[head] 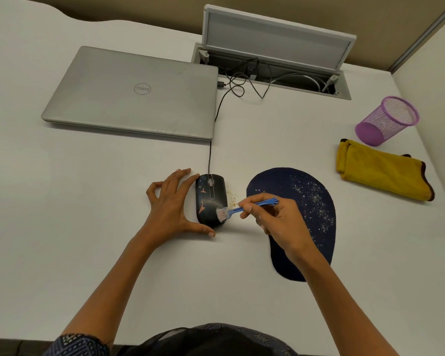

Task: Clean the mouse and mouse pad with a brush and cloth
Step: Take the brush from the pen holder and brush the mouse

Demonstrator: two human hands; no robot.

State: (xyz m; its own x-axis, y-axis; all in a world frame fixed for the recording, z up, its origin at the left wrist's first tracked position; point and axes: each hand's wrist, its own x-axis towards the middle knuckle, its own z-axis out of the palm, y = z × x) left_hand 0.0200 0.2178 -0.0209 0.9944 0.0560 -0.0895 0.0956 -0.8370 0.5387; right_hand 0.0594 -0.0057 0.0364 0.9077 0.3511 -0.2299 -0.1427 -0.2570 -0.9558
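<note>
A black wired mouse [209,196] with small orange marks lies on the white desk. My left hand [171,205] steadies it, with the thumb at its near end and a fingertip at its far end. My right hand [275,217] pinches a small blue brush [244,207], whose pale bristles touch the mouse's near right side. The dark blue mouse pad [306,191], right of the mouse, is dotted with pale crumbs and partly hidden under my right hand. A folded yellow cloth [380,170] lies further right.
A closed grey laptop [136,93] sits behind the mouse, whose cable runs back to an open cable hatch [272,73]. A purple mesh cup [388,119] stands at the right. Crumbs [233,197] lie between mouse and pad.
</note>
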